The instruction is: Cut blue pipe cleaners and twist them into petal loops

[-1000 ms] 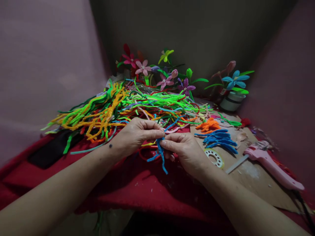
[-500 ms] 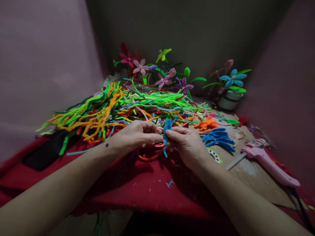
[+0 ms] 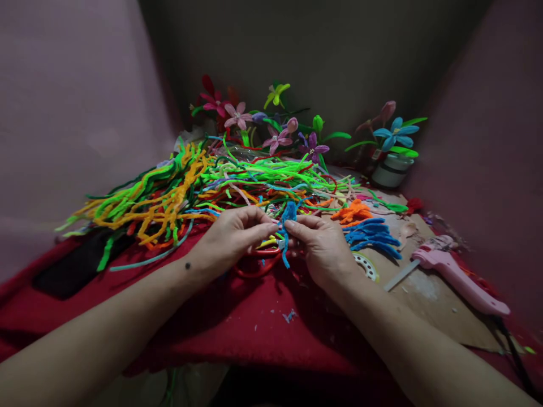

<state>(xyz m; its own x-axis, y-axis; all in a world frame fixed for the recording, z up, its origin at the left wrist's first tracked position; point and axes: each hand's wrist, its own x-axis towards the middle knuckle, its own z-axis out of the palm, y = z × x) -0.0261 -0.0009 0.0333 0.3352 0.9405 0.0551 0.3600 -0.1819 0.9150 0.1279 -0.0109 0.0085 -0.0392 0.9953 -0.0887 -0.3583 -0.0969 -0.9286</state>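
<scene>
My left hand (image 3: pixel 231 234) and my right hand (image 3: pixel 324 246) meet over the red cloth (image 3: pixel 237 316), fingertips pinched together. Between them stands a folded blue pipe cleaner (image 3: pixel 288 217), its looped top pointing up and its tail hanging below the fingers. Both hands grip it. Red-handled scissors (image 3: pixel 254 265) lie under the hands, partly hidden. Just right of my right hand lie a bunch of folded blue pipe cleaner pieces (image 3: pixel 373 234) and an orange bunch (image 3: pixel 352 212).
A large heap of loose pipe cleaners (image 3: pixel 186 186) in green, orange and yellow spreads behind the hands. Finished pipe cleaner flowers (image 3: pixel 275 133) stand at the back, and a pot of flowers (image 3: pixel 392 167) at right. A pink glue gun (image 3: pixel 453 274) and tape roll (image 3: pixel 367 265) lie on cardboard (image 3: pixel 428 299).
The blue pipe cleaner went from hanging loose below the fingers to folded upright between both hands. The view drifted slightly right and down.
</scene>
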